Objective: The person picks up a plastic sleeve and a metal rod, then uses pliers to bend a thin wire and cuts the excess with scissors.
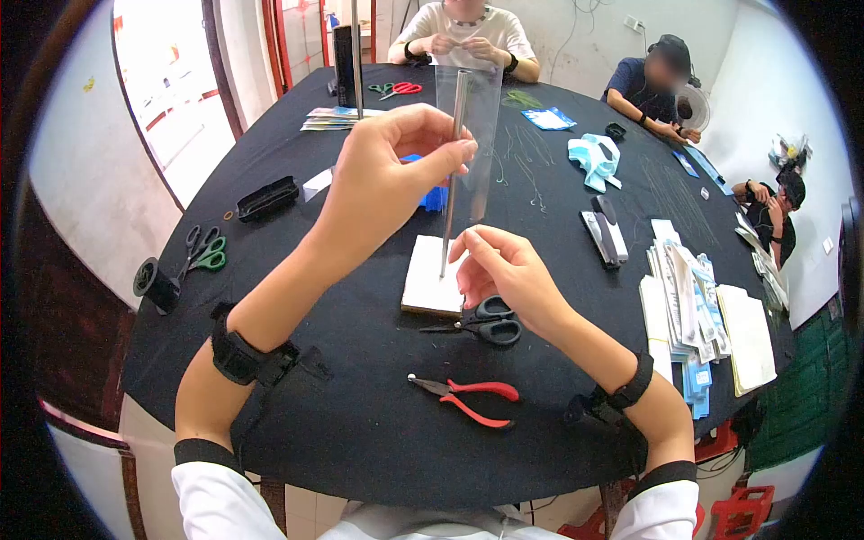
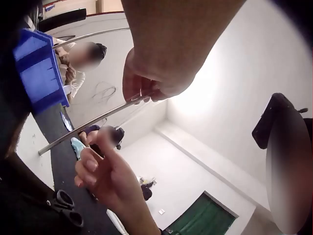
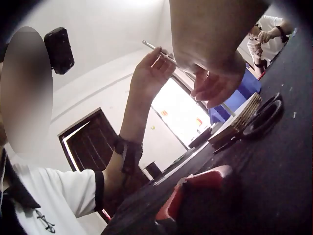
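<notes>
My left hand [image 1: 396, 157] grips a slim metal rod [image 1: 452, 198] near its top, thumb and fingertips pinching it. The rod stands nearly upright, its lower end on a white-topped block [image 1: 425, 286]. Beside the lower rod is my right hand [image 1: 504, 274], fingers bent, thumb and forefinger close to the metal. In the left wrist view the right hand [image 2: 110, 178] is near the rod [image 2: 90, 123]; I cannot tell whether its fingertips pinch something thin. Black-handled scissors [image 1: 497, 330] lie against the block's near side, and red-handled pliers [image 1: 477, 391] lie closer to me.
A clear plastic panel [image 1: 486, 135] and blue bin [image 1: 434, 199] stand behind the rod. Left are a thread spool [image 1: 157, 286], green-handled scissors [image 1: 211, 256] and black tray [image 1: 267, 198]. Right are a stapler [image 1: 605, 234] and packets [image 1: 684, 297]. Other people sit around the table.
</notes>
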Demonstrator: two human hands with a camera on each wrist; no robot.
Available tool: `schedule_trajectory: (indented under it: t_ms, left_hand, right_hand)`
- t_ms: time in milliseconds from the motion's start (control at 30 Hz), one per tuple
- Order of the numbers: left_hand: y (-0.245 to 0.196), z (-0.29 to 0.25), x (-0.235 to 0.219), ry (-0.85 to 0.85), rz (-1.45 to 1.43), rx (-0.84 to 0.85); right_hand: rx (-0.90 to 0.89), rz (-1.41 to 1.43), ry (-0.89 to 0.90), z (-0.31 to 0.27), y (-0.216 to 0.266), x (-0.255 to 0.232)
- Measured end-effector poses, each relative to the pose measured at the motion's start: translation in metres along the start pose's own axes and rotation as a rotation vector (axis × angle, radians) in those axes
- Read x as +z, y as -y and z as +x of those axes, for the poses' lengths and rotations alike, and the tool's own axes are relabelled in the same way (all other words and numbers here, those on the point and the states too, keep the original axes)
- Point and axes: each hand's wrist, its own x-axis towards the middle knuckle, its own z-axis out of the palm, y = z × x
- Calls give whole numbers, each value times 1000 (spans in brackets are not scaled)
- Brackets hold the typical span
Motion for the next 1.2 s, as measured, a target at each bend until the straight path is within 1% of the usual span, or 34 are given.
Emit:
schedule_trajectory:
  t_ms: [67, 167, 200, 300, 400, 500, 600, 700, 900, 1000, 1100, 1200]
  left_hand:
    - [1, -3, 4, -23, -39, -25]
    - [5, -6, 8, 44, -80, -53]
    - [5, -7, 11, 36, -120, -69]
    - [11, -10, 14, -8, -138, -29]
    - [10, -12, 17, -45, -153, -28]
    - [18, -13, 14, -38, -130, -25]
    - [13, -15, 16, -22, -186, -73]
    - [20, -16, 19, -51, -194, -27]
    - [17, -21, 28, -136, -152, -42]
    - [17, -22, 32, -169, -174, -29]
    - [15, -23, 33, -177, -168, -24]
    - [17, -25, 29, -113, -163, -58]
  right_hand:
    - [-9, 15, 0, 0, 0, 0]
    - [-4, 19, -10, -1, 0, 1]
    - [-4, 18, -11, -1, 0, 1]
    - [-8, 15, -16, 0, 0, 1]
    - [-14, 16, -17, 0, -2, 1]
    - [-12, 16, -14, 1, -2, 1]
    - [-17, 10, -13, 1, -2, 1]
    - [-26, -1, -17, 1, -4, 1]
    - [-39, -20, -18, 2, -6, 2]
    - [-47, -32, -15, 2, -5, 2]
    - [-53, -42, -17, 2, -6, 1]
    - [-51, -42, -13, 2, -7, 1]
